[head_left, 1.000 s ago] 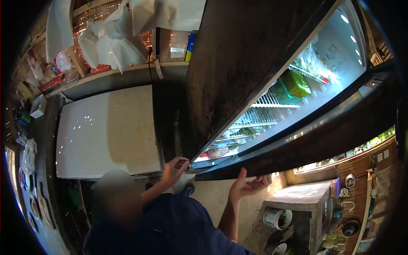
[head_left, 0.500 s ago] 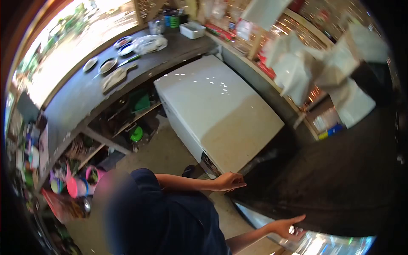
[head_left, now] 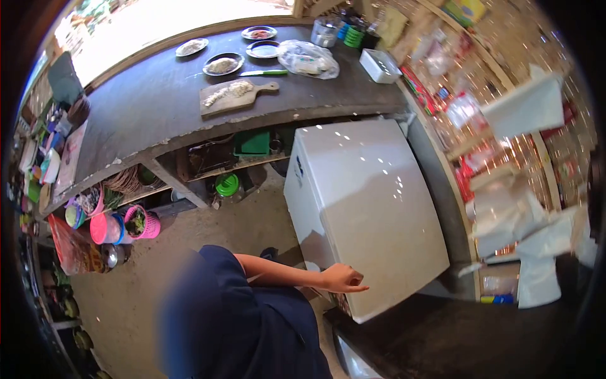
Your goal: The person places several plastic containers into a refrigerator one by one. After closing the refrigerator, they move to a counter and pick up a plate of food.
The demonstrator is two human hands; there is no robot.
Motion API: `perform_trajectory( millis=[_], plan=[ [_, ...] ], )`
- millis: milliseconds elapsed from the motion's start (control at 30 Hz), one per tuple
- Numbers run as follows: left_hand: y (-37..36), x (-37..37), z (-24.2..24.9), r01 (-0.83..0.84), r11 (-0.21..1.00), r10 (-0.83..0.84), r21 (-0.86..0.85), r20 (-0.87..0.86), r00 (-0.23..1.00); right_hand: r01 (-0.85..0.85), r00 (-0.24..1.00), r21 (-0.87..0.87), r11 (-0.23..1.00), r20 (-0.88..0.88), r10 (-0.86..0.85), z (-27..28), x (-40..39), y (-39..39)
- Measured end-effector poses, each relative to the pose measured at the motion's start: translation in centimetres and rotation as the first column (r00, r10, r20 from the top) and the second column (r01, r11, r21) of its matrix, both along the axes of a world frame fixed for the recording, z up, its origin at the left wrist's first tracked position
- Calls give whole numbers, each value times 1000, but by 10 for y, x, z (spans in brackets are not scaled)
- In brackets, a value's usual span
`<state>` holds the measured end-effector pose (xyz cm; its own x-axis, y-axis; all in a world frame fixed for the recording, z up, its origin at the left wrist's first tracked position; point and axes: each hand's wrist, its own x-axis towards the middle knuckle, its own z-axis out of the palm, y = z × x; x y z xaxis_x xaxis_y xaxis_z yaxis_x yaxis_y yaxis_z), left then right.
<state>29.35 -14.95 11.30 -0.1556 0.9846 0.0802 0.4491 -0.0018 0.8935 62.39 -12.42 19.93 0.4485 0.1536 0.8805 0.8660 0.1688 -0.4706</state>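
Observation:
My left hand (head_left: 343, 278) is loosely closed, fingers curled and one sticking out, with nothing visible in it. It hovers over the near edge of a large white appliance (head_left: 372, 196), like a fridge or chest freezer, overlapping its top in this view. My right hand is out of view. Below the appliance lies a dark countertop (head_left: 442, 331) with a pale glassy part under its edge.
On the grey counter (head_left: 145, 95) are a cutting board (head_left: 224, 96) with chopped white pieces, a green-handled knife (head_left: 264, 72), several plates, a plastic bag (head_left: 308, 59) and a white tub (head_left: 380, 66). Pink baskets (head_left: 144, 224) stand on the floor. Plastic bags hang on the wall.
The view has swung toward the counter, bringing more of it into sight. My right hand, earlier at the dark countertop's edge, has left the view. My left hand stays curled near the appliance.

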Motion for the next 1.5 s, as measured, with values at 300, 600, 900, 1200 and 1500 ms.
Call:
perform_trajectory(
  millis=[300, 600, 900, 1200, 1500],
  plan=[
    [-43, -217, -7, -547, 830, 530, -115, -149, 835, -799, 598, -333, 500, -354, 720, -59, -298, 45],
    [-179, -358, -12, -965, 232, 964, 124, 106, 245, -882, -116, -429, -196, -204, 972, -27, -552, 54],
    [-224, -491, 15, -967, -113, 991, 227, 98, -92, -668, -444, -527, -526, -285, 850, -33, -772, 58],
    [-214, -672, 13, -946, -177, 957, 272, -176, -230, -575, -550, -693, -434, -65, 833, -70, -965, 97],
    [-240, -782, -45, -967, -241, 963, 79, -102, -248, -503, -596, -842, -197, 173, 784, -95, -1027, 109]
  ],
)
